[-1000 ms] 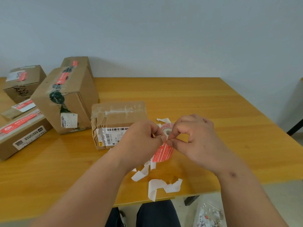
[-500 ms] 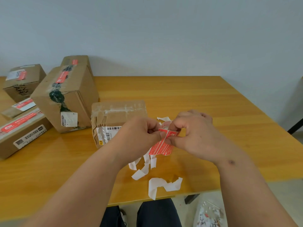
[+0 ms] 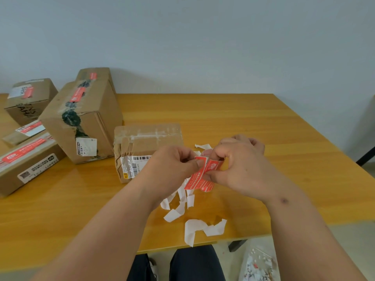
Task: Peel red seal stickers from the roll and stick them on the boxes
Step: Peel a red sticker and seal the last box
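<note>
Above the near edge of the worktop (image 3: 233, 118): two hands close together, both curled, both pinching the red sticker strip (image 3: 199, 179). Left hand (image 3: 172, 169) with thumb and forefinger closed on the strip's upper left end; right hand (image 3: 241, 165) with thumb and bent fingers pinching a red sticker (image 3: 213, 166) at the upper right, lifted partly off the strip. Roll itself mostly hidden behind the fingers, only a pale glimpse between the hands. White backing paper (image 3: 178, 203) hanging in curls under the strip, down to the worktop; one more loose white scrap (image 3: 203, 230) at the very edge, another small one (image 3: 203, 146) beyond the hands.

Just behind the left hand: a small brown box (image 3: 148, 140), clear tape across the top, barcode label on the front, no red seal visible on it. Further left: a taller tilted box (image 3: 81, 118) with a red seal on top and a white label low on its side; behind and touching it, another box (image 3: 95, 74), also sealed red. At far left: a cube box (image 3: 30, 98) with a red seal, a flat parcel (image 3: 26, 130) and a long low box (image 3: 26, 161), each with a red seal.

Below the worktop edge: dark trousers (image 3: 182, 264) and a clear bag (image 3: 257, 264) on the floor.
</note>
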Demonstrator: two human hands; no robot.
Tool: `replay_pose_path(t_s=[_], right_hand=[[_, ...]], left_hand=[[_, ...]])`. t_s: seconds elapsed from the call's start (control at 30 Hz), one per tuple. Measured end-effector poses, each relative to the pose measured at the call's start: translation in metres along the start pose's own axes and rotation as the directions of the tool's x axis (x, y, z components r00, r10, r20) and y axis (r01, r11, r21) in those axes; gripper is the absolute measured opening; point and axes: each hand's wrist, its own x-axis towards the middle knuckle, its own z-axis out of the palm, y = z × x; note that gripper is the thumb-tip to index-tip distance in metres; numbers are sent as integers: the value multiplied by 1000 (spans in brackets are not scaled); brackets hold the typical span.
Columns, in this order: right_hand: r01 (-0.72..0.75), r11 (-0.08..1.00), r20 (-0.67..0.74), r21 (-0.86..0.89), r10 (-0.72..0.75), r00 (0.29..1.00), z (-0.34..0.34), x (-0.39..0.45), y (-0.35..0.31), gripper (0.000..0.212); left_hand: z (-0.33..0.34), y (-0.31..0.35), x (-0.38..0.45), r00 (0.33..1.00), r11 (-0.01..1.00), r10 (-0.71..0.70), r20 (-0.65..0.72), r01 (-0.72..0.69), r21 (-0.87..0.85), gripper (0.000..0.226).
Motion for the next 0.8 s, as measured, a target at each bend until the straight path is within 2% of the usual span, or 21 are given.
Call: replay_pose_path(t_s=[0.1,0.27,0.43,0.53,0.6,0.8], right_hand=[[6,1000,28,-25,-5,1000,-2,2,-1,17],[17,1000,31,-9,-16,999,-3,2,0,15],[25,1000,8,0,-25,1000,-3,3,-1,31],[36,999,-45,3,-36,998,0,2,0,15],[30,999,-62,10,-30,998,1,2,1,13],[-6,1000,26,-7,6,1000,-2,9,2,16]], left_hand=[[-1,2,-2,1000,1000,10,8,-10,1,22],[-7,3,-5,998,999,18,62,-21,48,16],[-3,-4,2,1000,1000,2,26,-2,19,21],[-2,-5,5,1000,1000,-19,1,19,14,25],[-2,-3,4,1000,1000,-28,2,28,9,24],[0,3,2,1000,1000,-5,-15,5,22,23]])
